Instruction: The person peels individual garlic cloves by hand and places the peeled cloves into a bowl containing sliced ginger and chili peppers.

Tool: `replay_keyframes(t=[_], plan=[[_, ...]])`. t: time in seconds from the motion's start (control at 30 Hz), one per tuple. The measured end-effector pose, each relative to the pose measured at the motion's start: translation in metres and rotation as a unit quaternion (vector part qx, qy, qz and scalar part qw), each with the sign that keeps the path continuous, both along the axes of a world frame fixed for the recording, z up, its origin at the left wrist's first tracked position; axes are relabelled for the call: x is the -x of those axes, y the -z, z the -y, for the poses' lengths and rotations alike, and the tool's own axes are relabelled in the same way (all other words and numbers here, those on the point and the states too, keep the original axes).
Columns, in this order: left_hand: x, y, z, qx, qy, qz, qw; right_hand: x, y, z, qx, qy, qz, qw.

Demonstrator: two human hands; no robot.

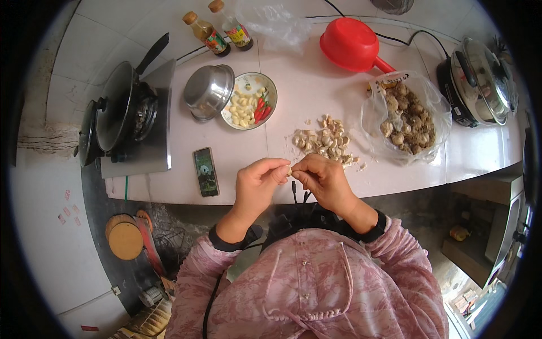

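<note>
Both my hands meet over the counter's front edge, fingertips around one small garlic clove [289, 170]. My left hand [263, 178] pinches it between thumb and forefinger, while my right hand [324, 178] grips its other side. Just beyond my right hand lies a loose heap of unpeeled garlic cloves [328, 137] with bits of skin. A round plate [273, 91] farther back holds peeled garlic cloves [242, 111] and several red chillies [261, 111]. At the right, a clear plastic bag [440, 127] contains whole garlic bulbs [406, 118].
A steel bowl [207, 91] touches the plate. A phone [206, 171] lies left of my hands. Pans [118, 106] stand on a stove at the left; two bottles [207, 36], a red plastic ladle [351, 44] and an electric cooker [474, 84] stand farther back.
</note>
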State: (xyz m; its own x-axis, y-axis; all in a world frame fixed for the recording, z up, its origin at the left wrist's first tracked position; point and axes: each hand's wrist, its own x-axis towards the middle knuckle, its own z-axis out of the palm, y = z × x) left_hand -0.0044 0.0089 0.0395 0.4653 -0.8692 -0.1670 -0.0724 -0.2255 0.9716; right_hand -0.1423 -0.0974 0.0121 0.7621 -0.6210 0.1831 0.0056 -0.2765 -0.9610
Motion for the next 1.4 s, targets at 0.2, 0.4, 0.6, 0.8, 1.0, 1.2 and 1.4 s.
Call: replay_keyframes(t=[0.2,0.4,0.6,0.8,1.0,1.2,1.4], plan=[[0.002,0.002,0.001,0.057,0.033,0.046,0.997,0.001,-0.004,-0.001,-0.032,0.011,-0.026,0.999],[0.003,0.007,-0.001,0.04,0.028,0.03,0.998,0.002,0.003,-0.002,-0.032,0.018,-0.008,0.999],[0.005,0.0,0.001,0.05,0.043,0.185,0.981,0.001,-0.002,-0.003,-0.045,0.028,-0.031,0.998],[0.005,0.001,-0.001,0.062,0.043,0.158,0.985,0.0,-0.002,-0.001,-0.174,-0.007,-0.041,0.984],[0.001,0.005,-0.006,0.021,0.004,-0.137,0.99,0.0,-0.006,-0.002,-0.27,-0.036,-0.034,0.962],[-0.003,0.008,-0.006,0.023,0.002,-0.163,0.986,0.002,-0.01,-0.002,-0.195,-0.034,-0.039,0.979],[-0.003,0.011,-0.006,0.022,0.013,-0.121,0.992,0.001,-0.006,-0.003,0.022,-0.003,-0.056,0.998]])
